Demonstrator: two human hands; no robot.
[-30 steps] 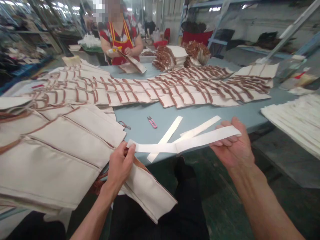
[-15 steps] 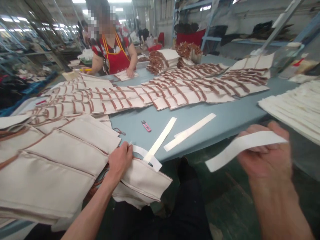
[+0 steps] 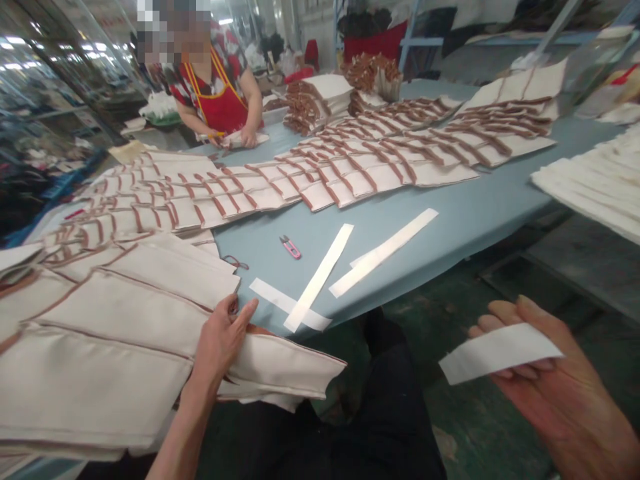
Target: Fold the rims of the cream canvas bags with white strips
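My left hand (image 3: 223, 337) is at the table's near edge, fingers curled at a cream fabric panel (image 3: 287, 367) with brown edging, thumb lifted apart. The panel hangs over the edge above my lap. On the right, off the table, my right hand (image 3: 545, 367) is closed on a white strip (image 3: 500, 353), held across the fingers. Beyond my left hand, a loose white strip (image 3: 267, 293) lies partly under a cream strip (image 3: 325, 273). Another cream strip (image 3: 390, 250) rests to the right. Pink thread snips (image 3: 290, 247) lie behind them.
Stitched cream panels (image 3: 125, 320) are piled at the left. Long overlapping rows of brown-edged pieces (image 3: 350, 177) cross the blue-grey table (image 3: 460, 207). White cloth layers (image 3: 595, 180) are stacked at the right. Across the table, a co-worker in a red apron (image 3: 223, 100) handles a piece.
My left hand has let go of the white strip, which now lies flat on the table. My right hand has moved lower and nearer, still with its strip. The co-worker's hands have come together.
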